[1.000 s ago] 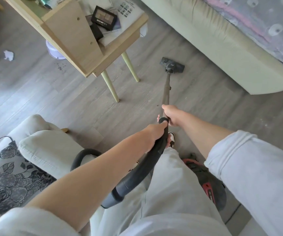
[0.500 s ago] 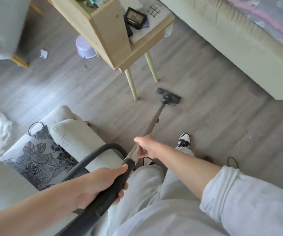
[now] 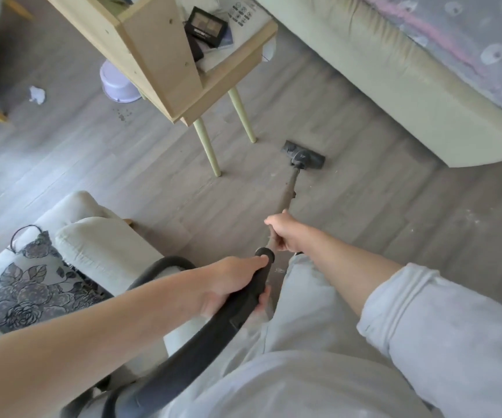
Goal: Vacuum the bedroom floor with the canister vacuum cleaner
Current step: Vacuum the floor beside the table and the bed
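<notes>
Vacuum head [image 3: 303, 155]: we are keeping both hands, left [image 3: 231, 285], right [image 3: 282, 232], gripping hose [image 3: 207, 336] and wand [image 3: 289, 194]; sitting beside table leg [image 3: 245, 114], bed [image 3: 394, 86] well apart, pushed farther right.

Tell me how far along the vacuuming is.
Done: nothing clearly. In hand: left hand grips the hose handle, right hand the wand, floor head between table leg and bed. Left: crumpled paper and crumbs.

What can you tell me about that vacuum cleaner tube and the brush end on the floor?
The floor head is a flat dark grey bar lying on the grey wood floor, beside the table legs. A slim metal wand slants back from it. The right hand grips the wand; the left hand grips the black curved handle.
</notes>
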A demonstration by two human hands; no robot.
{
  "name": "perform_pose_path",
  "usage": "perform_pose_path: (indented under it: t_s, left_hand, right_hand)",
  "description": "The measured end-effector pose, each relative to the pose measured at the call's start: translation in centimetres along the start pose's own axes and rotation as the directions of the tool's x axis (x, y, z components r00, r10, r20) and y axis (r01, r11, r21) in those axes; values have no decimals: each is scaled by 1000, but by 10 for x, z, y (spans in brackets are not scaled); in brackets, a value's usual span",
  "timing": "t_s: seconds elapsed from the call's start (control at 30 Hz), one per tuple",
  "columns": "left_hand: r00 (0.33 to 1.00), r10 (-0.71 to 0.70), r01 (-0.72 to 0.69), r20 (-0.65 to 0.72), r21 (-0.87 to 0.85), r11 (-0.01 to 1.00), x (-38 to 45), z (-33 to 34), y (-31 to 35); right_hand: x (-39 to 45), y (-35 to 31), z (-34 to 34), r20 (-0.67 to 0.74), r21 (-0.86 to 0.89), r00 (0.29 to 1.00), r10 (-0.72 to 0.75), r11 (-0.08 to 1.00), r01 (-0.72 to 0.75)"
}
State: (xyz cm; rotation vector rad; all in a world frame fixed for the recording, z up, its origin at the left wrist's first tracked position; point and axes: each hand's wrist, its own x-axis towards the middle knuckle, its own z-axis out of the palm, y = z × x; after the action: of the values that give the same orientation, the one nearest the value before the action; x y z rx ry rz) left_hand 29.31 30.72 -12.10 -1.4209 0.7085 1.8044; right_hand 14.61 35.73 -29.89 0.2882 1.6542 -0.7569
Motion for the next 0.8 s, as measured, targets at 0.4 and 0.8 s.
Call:
perform_pose_path:
  t_s: [0.4, 0.8]
  left_hand:
    - [994, -82, 101, -68, 370, 923, -59, -53, 5]
    - [995, -18, -13, 100, 298, 954, 74, 81, 72]
  right_hand:
    - [-36, 23, 39, 167, 127, 982, 90, 985, -112]
    - [17, 2, -122, -180, 342, 977, 117, 938, -49]
